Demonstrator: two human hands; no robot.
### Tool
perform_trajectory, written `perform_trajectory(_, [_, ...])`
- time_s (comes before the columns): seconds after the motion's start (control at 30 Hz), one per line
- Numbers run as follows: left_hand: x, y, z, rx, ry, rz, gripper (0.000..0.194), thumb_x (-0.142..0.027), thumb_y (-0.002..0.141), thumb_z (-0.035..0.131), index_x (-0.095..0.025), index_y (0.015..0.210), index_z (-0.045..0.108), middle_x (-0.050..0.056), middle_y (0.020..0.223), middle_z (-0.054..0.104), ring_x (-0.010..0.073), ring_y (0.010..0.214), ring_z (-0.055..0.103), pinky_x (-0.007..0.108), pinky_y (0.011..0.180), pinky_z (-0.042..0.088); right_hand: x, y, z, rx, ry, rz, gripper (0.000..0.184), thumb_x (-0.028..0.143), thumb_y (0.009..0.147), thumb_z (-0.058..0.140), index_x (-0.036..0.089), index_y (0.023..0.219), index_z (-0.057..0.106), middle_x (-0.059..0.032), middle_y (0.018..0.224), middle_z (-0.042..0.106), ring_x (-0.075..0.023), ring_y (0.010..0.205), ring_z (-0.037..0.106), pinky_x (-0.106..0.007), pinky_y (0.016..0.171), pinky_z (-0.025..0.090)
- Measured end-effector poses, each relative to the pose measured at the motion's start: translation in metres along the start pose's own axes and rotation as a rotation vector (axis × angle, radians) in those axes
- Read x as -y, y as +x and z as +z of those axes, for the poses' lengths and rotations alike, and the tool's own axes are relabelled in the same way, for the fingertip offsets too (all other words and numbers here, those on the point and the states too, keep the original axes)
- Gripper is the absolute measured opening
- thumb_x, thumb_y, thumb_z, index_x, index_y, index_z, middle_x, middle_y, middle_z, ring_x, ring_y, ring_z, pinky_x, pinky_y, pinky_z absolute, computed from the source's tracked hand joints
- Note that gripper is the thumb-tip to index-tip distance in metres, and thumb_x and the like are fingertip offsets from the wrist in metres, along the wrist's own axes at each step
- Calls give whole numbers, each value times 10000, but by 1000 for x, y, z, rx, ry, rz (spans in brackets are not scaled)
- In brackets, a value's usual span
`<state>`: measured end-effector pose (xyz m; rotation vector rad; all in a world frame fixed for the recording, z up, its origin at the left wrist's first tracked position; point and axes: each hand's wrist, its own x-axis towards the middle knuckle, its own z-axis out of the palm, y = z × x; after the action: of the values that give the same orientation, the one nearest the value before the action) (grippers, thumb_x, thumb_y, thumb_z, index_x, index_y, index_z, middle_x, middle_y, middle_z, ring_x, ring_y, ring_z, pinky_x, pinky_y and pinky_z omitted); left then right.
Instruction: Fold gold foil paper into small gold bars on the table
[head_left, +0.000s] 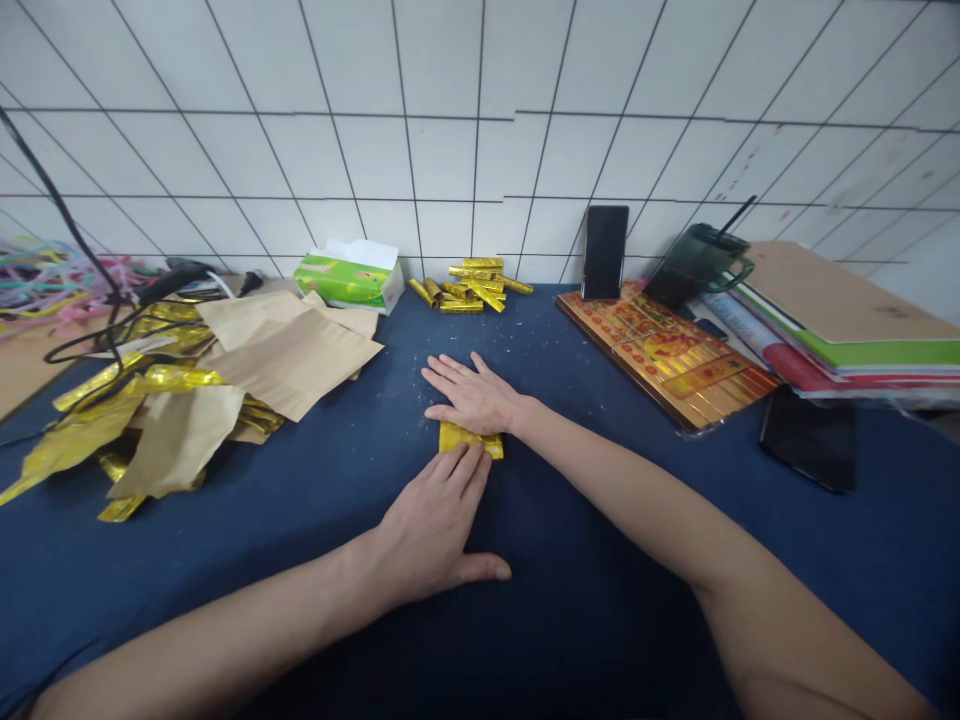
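A small piece of gold foil paper lies flat on the dark blue tabletop, partly hidden beneath my hands. My right hand rests palm down over its far part, fingers stretched out to the left. On its near edge lie the fingertips of my left hand, which is spread flat with the thumb pointing right. Beyond my hands, a pile of gold foil rolls sits by the tiled wall.
Brown paper sheets and gold foil scraps lie left, near a green tissue pack and a black cable. Rightward are an upright phone, gold-red packaging, a dark mug, stacked folders and a black device.
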<state>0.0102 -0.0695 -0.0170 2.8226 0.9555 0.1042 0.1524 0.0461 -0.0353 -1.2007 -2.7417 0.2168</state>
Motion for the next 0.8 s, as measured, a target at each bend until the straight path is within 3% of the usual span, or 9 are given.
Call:
perform_trajectory(0.33, [1, 1, 0, 22, 9, 21, 973, -780, 675, 292, -59, 1329, 309, 181, 1379, 321, 336, 1273, 253, 439, 1023, 237, -2, -5, -7, -4, 31, 33, 689, 601, 838, 231, 167, 1374, 241, -90, 1443, 226, -250, 1322, 172, -555, 1036, 103])
perform_trajectory(0.5, [0, 0, 2, -12, 0, 41, 954, -774, 683, 290, -66, 1320, 320, 181, 1357, 356, 335, 1262, 270, 441, 1019, 235, -17, -4, -6, -33, -23, 182, 718, 625, 823, 230, 160, 1370, 253, -108, 1441, 227, -271, 1322, 163, -585, 1017, 113])
perform_trajectory(0.67, [0, -2, 2, -49, -15, 31, 956, -771, 680, 309, -60, 1320, 318, 176, 1365, 344, 335, 1251, 285, 422, 1013, 248, -12, -7, -15, -188, -77, 406, 718, 593, 846, 202, 112, 1379, 211, -168, 1428, 236, -286, 1313, 190, -570, 1009, 153])
perform_trajectory(0.73, [0, -2, 1, -61, -20, 43, 956, -765, 687, 309, -50, 1322, 311, 183, 1362, 345, 335, 1254, 279, 424, 1017, 238, 4, -10, -20, -200, -62, 327, 715, 588, 849, 197, 122, 1391, 164, -147, 1445, 197, -266, 1326, 151, -551, 1019, 156])
perform_trajectory(0.8, [-1, -2, -1, -76, -20, 62, 957, -757, 691, 320, -43, 1328, 297, 189, 1352, 355, 333, 1262, 263, 433, 1027, 214, 23, -13, -22, -136, -69, 126, 713, 602, 841, 213, 152, 1393, 172, -117, 1458, 164, -247, 1336, 106, -535, 1035, 131])
